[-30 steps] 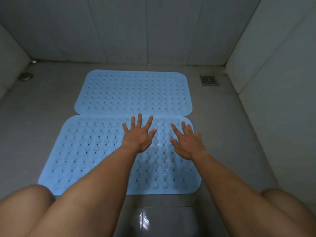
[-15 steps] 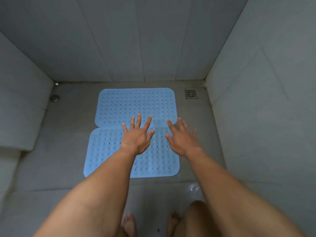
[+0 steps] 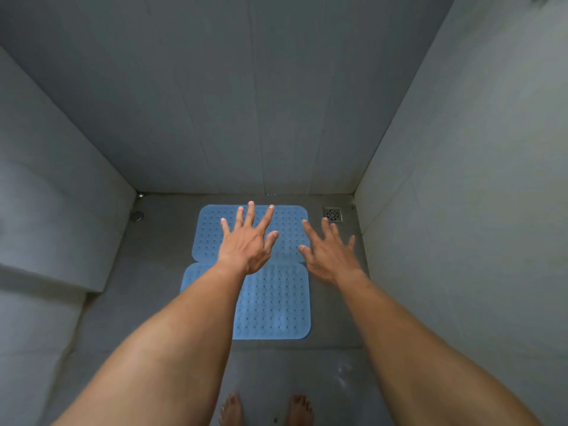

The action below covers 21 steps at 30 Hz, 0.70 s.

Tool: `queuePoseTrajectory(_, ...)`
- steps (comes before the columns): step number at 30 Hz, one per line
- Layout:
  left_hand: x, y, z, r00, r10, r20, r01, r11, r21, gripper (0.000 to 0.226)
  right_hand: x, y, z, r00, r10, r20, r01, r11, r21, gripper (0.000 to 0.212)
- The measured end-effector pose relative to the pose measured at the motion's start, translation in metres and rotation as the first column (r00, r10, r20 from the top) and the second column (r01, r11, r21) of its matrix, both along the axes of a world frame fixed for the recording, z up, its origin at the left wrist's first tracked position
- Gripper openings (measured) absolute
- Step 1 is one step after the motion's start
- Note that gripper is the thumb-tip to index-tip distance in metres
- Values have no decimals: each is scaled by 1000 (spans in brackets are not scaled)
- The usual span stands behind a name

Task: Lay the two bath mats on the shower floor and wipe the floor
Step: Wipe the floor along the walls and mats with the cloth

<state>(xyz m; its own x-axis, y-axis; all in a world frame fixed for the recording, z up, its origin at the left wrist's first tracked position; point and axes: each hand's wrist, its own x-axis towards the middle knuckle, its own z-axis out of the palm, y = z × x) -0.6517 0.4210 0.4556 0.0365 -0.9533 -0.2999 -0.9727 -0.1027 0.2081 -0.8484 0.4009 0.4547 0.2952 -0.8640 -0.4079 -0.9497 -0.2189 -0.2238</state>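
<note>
Two light blue perforated bath mats lie flat on the grey shower floor, edge to edge. The far mat sits by the back wall and the near mat lies in front of it. My left hand hovers high above the mats with fingers spread, holding nothing. To the right, my right hand is stretched out over the mats' right edge, also spread and empty. Both forearms hide parts of the mats. No cloth is in view.
A square metal drain sits in the back right corner of the floor. A round metal fitting lies by the left wall. A low tiled ledge runs along the left. My bare feet stand on wet floor.
The view has risen from a crouch to standing, so the mats look smaller and farther. Both hands have lifted off the near mat and stay spread.
</note>
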Motion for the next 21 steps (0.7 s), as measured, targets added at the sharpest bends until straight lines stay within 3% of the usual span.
queuePoseTrajectory(11,5,-80,105,990,-130,63,140,970,-197,63,-14,-58,114,986,-161,-42,149,966,-213,68)
queuePoseTrajectory(21,-11,-206,234,929,-350,115,364,823,-435,65,-33,-119,231,916,-401,-20,358,839,-410,67)
